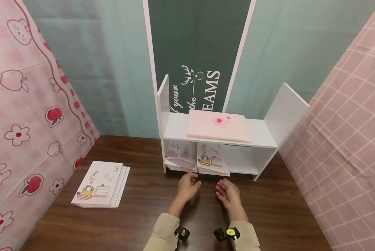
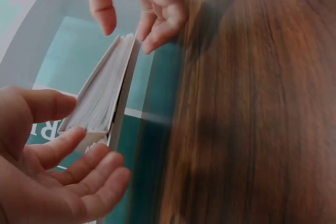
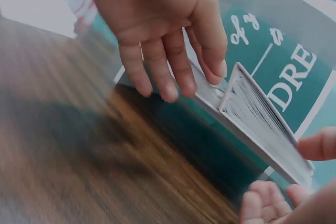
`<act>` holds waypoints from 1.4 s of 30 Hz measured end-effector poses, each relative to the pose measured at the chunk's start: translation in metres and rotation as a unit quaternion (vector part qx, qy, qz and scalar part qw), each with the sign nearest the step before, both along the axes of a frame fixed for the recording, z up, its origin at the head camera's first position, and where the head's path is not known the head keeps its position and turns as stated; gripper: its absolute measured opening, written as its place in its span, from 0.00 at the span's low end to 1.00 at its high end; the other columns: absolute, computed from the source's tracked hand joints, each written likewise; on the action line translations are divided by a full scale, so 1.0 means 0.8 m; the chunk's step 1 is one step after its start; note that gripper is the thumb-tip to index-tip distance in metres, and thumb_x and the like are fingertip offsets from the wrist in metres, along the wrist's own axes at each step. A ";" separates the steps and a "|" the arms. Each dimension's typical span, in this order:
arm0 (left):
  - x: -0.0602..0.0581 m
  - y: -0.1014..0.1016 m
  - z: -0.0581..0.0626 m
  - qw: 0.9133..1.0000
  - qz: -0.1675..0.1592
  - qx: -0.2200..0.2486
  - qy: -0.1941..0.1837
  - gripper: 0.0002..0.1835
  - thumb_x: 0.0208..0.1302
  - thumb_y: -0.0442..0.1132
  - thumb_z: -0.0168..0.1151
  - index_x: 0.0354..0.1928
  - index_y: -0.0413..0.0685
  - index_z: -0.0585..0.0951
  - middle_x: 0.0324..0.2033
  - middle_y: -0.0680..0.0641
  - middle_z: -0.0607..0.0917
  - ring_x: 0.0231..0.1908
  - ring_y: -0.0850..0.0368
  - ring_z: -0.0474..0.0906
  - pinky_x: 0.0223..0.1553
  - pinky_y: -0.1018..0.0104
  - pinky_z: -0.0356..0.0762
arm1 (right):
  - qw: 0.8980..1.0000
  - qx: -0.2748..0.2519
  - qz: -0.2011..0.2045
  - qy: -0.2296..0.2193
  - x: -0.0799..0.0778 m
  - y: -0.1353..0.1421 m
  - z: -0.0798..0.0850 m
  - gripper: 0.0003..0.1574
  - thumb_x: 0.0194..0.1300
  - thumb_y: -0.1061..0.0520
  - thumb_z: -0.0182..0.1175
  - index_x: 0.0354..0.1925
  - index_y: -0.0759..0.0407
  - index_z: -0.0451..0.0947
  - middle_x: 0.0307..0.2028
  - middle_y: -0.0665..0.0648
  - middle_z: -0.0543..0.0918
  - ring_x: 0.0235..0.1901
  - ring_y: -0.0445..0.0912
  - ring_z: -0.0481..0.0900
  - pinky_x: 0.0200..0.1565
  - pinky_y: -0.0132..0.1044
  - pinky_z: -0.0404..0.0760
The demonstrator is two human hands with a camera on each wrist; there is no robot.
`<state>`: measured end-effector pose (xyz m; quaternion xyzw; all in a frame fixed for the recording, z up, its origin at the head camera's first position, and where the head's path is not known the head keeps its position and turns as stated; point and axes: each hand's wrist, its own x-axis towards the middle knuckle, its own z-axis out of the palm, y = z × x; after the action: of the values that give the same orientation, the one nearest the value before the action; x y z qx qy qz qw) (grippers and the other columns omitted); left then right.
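Two thick books with cartoon covers, a left one point(image 1: 182, 152) and a right one point(image 1: 211, 157), sit side by side in the white shelf's lower level, their bottom edges at its front. Just before the left book is my left hand point(image 1: 187, 188), fingers loosely bent; whether it touches the book I cannot tell. My right hand point(image 1: 230, 193) is held apart, below the right book's corner, palm turned inward and holding nothing. In the right wrist view the right book point(image 3: 262, 114) shows its many page edges between my left hand point(image 3: 163, 30) and right hand point(image 3: 283, 208).
The white shelf point(image 1: 259, 134) has tall side panels. On its upper level lies a pink book point(image 1: 219, 126) with an elephant. A stack of similar cartoon-covered books point(image 1: 99, 184) lies at left on the brown wooden table point(image 1: 137, 223). Printed cloths hang around.
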<state>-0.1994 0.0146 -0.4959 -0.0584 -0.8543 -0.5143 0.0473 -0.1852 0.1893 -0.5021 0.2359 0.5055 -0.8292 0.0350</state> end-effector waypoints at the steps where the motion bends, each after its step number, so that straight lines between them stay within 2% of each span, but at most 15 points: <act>1: 0.002 -0.003 -0.001 1.000 -0.004 -0.015 0.005 0.14 0.51 0.34 0.66 0.40 0.38 0.80 0.34 0.42 0.79 0.34 0.49 0.76 0.38 0.58 0.74 | 0.999 0.032 0.013 0.002 0.002 -0.001 -0.001 0.23 0.68 0.61 0.48 0.58 0.69 0.57 0.29 0.49 0.79 0.31 0.44 0.76 0.35 0.37 0.73; 4: 0.009 -0.011 -0.003 0.998 -0.016 -0.054 0.015 0.15 0.50 0.35 0.66 0.41 0.38 0.79 0.36 0.40 0.79 0.37 0.44 0.75 0.39 0.52 0.72 | 0.989 0.138 0.046 0.002 0.006 -0.003 -0.002 0.30 0.65 0.61 0.52 0.61 0.71 0.56 0.34 0.53 0.80 0.35 0.46 0.77 0.35 0.38 0.75; 8: 0.013 -0.022 -0.004 0.996 -0.033 -0.081 0.011 0.16 0.51 0.36 0.66 0.42 0.38 0.79 0.39 0.38 0.79 0.41 0.39 0.75 0.42 0.47 0.72 | 0.964 0.254 0.081 0.003 0.011 -0.005 -0.002 0.27 0.61 0.60 0.56 0.56 0.73 0.65 0.39 0.60 0.80 0.40 0.53 0.78 0.38 0.44 0.77; 10: 0.014 -0.027 -0.003 0.995 -0.039 -0.094 0.010 0.16 0.51 0.37 0.67 0.43 0.38 0.79 0.39 0.38 0.79 0.42 0.39 0.75 0.43 0.46 0.72 | 0.953 0.286 0.098 0.009 0.013 -0.007 0.000 0.26 0.60 0.60 0.57 0.54 0.73 0.67 0.39 0.60 0.80 0.41 0.56 0.77 0.39 0.48 0.76; 13: 0.014 -0.035 -0.002 0.994 -0.043 -0.105 0.004 0.17 0.52 0.37 0.67 0.44 0.38 0.78 0.40 0.37 0.79 0.43 0.38 0.75 0.44 0.46 0.71 | 0.941 0.316 0.119 0.028 0.015 -0.012 0.003 0.25 0.60 0.61 0.57 0.53 0.73 0.68 0.36 0.59 0.81 0.40 0.55 0.76 0.38 0.48 0.75; 20: 0.016 -0.055 0.005 0.992 -0.043 -0.121 -0.006 0.19 0.53 0.38 0.67 0.46 0.38 0.78 0.40 0.39 0.78 0.44 0.39 0.74 0.45 0.48 0.72 | 0.920 0.352 0.141 0.103 0.018 -0.025 0.002 0.21 0.57 0.64 0.60 0.48 0.75 0.72 0.31 0.57 0.79 0.30 0.44 0.74 0.31 0.34 0.72; 24: 0.016 -0.070 0.009 0.993 -0.037 -0.115 -0.004 0.18 0.54 0.38 0.66 0.47 0.38 0.78 0.41 0.40 0.79 0.45 0.39 0.74 0.47 0.47 0.71 | 0.907 0.365 0.164 0.134 0.019 -0.037 0.001 0.19 0.57 0.65 0.60 0.46 0.75 0.73 0.33 0.60 0.81 0.31 0.44 0.75 0.31 0.34 0.74; 28: 0.017 -0.086 0.011 0.992 -0.019 -0.122 -0.008 0.18 0.54 0.38 0.65 0.47 0.39 0.78 0.42 0.39 0.79 0.46 0.39 0.74 0.47 0.46 0.70 | 0.888 0.392 0.191 0.147 0.019 -0.047 0.002 0.19 0.57 0.65 0.60 0.46 0.75 0.73 0.33 0.60 0.81 0.31 0.46 0.76 0.32 0.35 0.75; 30: 0.017 -0.093 0.011 0.991 -0.015 -0.131 -0.009 0.19 0.54 0.39 0.65 0.47 0.39 0.78 0.42 0.39 0.78 0.46 0.38 0.73 0.46 0.46 0.70 | 0.874 0.413 0.203 0.152 0.019 -0.051 0.004 0.19 0.57 0.65 0.61 0.46 0.74 0.73 0.33 0.59 0.80 0.32 0.46 0.77 0.32 0.36 0.76; 33: 0.018 -0.103 0.011 0.988 -0.019 -0.152 -0.013 0.19 0.55 0.39 0.65 0.48 0.40 0.78 0.43 0.38 0.78 0.47 0.38 0.73 0.46 0.45 0.71 | 0.846 0.458 0.218 0.160 0.019 -0.057 0.007 0.18 0.56 0.63 0.62 0.45 0.72 0.74 0.34 0.60 0.80 0.33 0.49 0.76 0.33 0.39 0.76; 39: 0.025 -0.119 0.016 0.979 -0.029 -0.202 -0.018 0.20 0.55 0.40 0.65 0.49 0.40 0.77 0.45 0.37 0.77 0.45 0.37 0.75 0.43 0.45 0.73 | 0.769 0.560 0.248 0.182 0.019 -0.066 0.010 0.20 0.55 0.58 0.64 0.45 0.68 0.76 0.39 0.64 0.81 0.39 0.57 0.77 0.42 0.49 0.75; 41: 0.028 -0.125 0.019 0.976 -0.032 -0.216 -0.020 0.21 0.55 0.41 0.65 0.50 0.40 0.77 0.45 0.36 0.77 0.45 0.37 0.75 0.43 0.45 0.73 | 0.750 0.579 0.262 0.182 0.019 -0.070 0.011 0.21 0.55 0.58 0.64 0.45 0.68 0.76 0.39 0.65 0.81 0.40 0.58 0.77 0.42 0.51 0.74; 42: 0.029 -0.128 0.021 0.975 -0.034 -0.221 -0.019 0.21 0.55 0.40 0.65 0.50 0.40 0.77 0.45 0.35 0.77 0.45 0.37 0.75 0.43 0.45 0.74 | 0.744 0.584 0.269 0.183 0.020 -0.072 0.013 0.21 0.55 0.58 0.64 0.46 0.68 0.76 0.40 0.65 0.81 0.41 0.59 0.77 0.42 0.52 0.74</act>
<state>-0.1764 -0.0875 -0.4795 -0.0861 -0.9451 -0.3153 -0.0007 -0.1693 0.1316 -0.4920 -0.0915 0.9300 -0.3554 0.0190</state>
